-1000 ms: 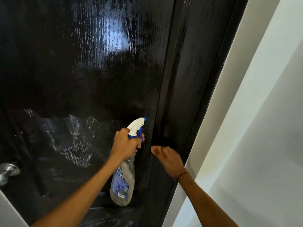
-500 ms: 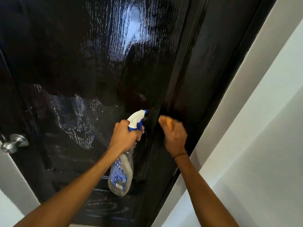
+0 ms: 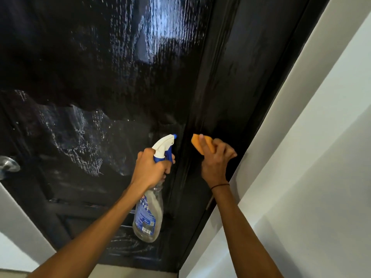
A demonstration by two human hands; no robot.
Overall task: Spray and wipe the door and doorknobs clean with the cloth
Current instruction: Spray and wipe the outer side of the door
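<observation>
A glossy black door [image 3: 100,67] fills most of the view, with wet streaks across its lower panel. My left hand [image 3: 149,169] grips the neck of a clear spray bottle [image 3: 148,215] with a white and blue trigger head, nozzle pointing at the door's right edge. My right hand [image 3: 216,159] presses an orange cloth [image 3: 197,144] against the dark door frame [image 3: 247,77] just right of the nozzle. A silver doorknob [image 3: 9,164] shows blurred at the far left edge.
A white wall [image 3: 321,157] runs along the right of the frame. More white wall [image 3: 18,227] shows at the lower left, beside the door.
My right hand has risen along the frame and the orange cloth now shows under its fingers. The left hand and bottle held nearly still. The view tilted, shifting the doorknob.
</observation>
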